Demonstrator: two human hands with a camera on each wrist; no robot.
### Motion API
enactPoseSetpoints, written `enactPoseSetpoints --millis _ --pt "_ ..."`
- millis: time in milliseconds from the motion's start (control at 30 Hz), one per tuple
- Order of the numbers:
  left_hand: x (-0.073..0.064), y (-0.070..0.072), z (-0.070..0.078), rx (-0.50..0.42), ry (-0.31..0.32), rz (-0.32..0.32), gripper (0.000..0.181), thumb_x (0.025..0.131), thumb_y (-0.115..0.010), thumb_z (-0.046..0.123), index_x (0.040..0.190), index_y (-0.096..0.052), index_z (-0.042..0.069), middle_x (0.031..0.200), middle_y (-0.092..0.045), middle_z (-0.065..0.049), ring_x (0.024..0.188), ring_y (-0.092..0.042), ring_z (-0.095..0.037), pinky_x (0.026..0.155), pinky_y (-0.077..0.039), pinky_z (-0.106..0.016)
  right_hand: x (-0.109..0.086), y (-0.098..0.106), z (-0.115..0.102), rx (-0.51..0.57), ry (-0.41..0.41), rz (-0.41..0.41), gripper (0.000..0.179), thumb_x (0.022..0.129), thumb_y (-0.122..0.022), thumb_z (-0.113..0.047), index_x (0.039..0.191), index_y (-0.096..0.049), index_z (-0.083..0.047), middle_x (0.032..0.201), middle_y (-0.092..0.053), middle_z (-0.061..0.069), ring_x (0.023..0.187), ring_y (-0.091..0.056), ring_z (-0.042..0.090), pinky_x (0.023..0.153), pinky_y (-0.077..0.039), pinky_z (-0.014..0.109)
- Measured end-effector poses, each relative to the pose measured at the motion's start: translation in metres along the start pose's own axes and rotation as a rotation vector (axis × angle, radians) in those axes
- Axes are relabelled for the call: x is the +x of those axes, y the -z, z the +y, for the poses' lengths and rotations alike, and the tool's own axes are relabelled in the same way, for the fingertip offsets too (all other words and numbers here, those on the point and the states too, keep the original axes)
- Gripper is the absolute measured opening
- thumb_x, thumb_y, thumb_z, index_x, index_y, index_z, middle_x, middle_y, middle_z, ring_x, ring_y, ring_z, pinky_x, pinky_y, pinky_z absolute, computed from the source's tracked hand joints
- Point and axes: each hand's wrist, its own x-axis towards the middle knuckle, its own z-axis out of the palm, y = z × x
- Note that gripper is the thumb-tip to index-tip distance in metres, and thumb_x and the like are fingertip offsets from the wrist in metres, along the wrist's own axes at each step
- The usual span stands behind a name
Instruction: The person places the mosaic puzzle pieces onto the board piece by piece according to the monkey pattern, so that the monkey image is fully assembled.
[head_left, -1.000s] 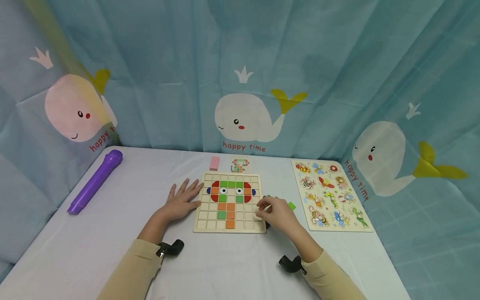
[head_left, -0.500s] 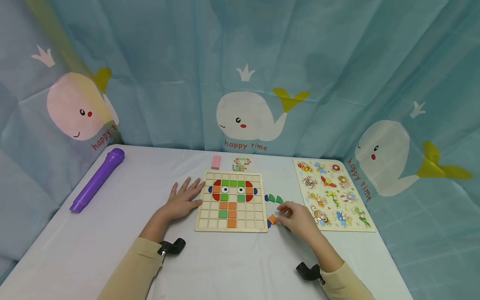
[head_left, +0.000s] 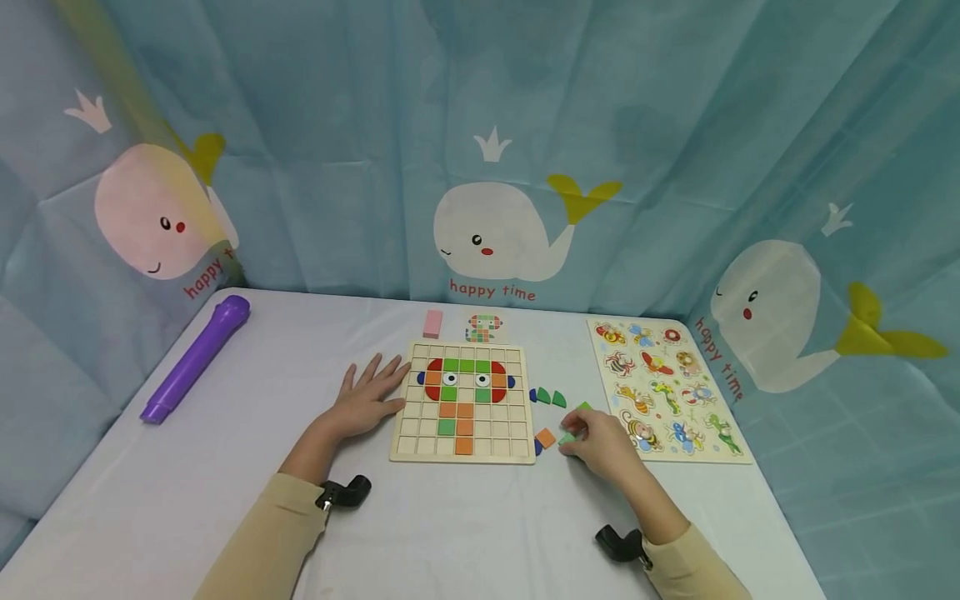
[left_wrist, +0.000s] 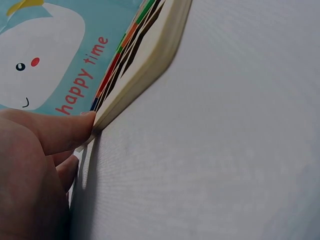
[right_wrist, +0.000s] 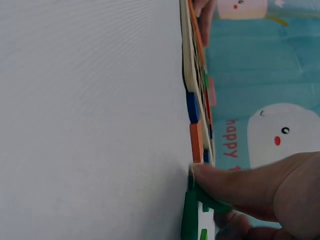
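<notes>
A wooden grid board (head_left: pixel 495 450) holds coloured tiles laid out as a face with round eyes and red, orange and green parts. My left hand (head_left: pixel 360 407) lies flat on the table with fingers spread, fingertips at the board's left edge. In the left wrist view its thumb (left_wrist: pixel 70 131) touches the board's side. Right of the board, my right hand (head_left: pixel 603 446) pinches a green tile (right_wrist: pixel 209 198) between thumb and fingers, low over the table. Another green piece (right_wrist: pixel 189 215) stands close by the thumb. Nearby lie an orange square tile (head_left: pixel 545 438) and a blue piece (head_left: pixel 537 448).
Green quarter-round pieces (head_left: pixel 558 399) and a blue one lie beside the board. Behind it are a pink block (head_left: pixel 432 324) and a pattern card (head_left: pixel 483 328). An insect picture board (head_left: pixel 667 392) lies at the right, a purple microphone-shaped stick (head_left: pixel 195 358) at the left.
My right hand has moved right, from the board's right edge to the loose pieces, uncovering the orange tile, and now pinches a green tile. The left hand has stayed put.
</notes>
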Motion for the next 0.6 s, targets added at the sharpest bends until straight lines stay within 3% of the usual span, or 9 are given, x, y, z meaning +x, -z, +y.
enactPoseSetpoints --millis 267,600 --pt "0.001 0.0 0.0 -0.004 -0.006 0.003 0.068 0.1 -0.058 0.035 0.16 -0.03 0.018 0.169 -0.019 -0.01 0.157 0.002 -0.039 0.12 0.014 -0.065 0.007 0.001 -0.018 0.045 0.02 -0.006 0.031 0.077 -0.089 -0.027 0.08 -0.061 -0.015 0.071 -0.06 -0.004 0.064 -0.052 0.014 0.055 -0.043 0.025" --pt "0.0 -0.001 0.0 0.003 -0.005 0.007 0.068 0.1 -0.058 0.035 0.16 -0.03 0.018 0.169 -0.019 -0.01 0.157 0.002 -0.039 0.12 0.013 -0.065 0.015 -0.006 -0.047 0.085 0.1 -0.022 0.025 0.078 -0.088 -0.025 0.083 -0.066 -0.016 0.072 -0.064 -0.006 0.065 -0.056 0.012 0.059 -0.047 0.027"
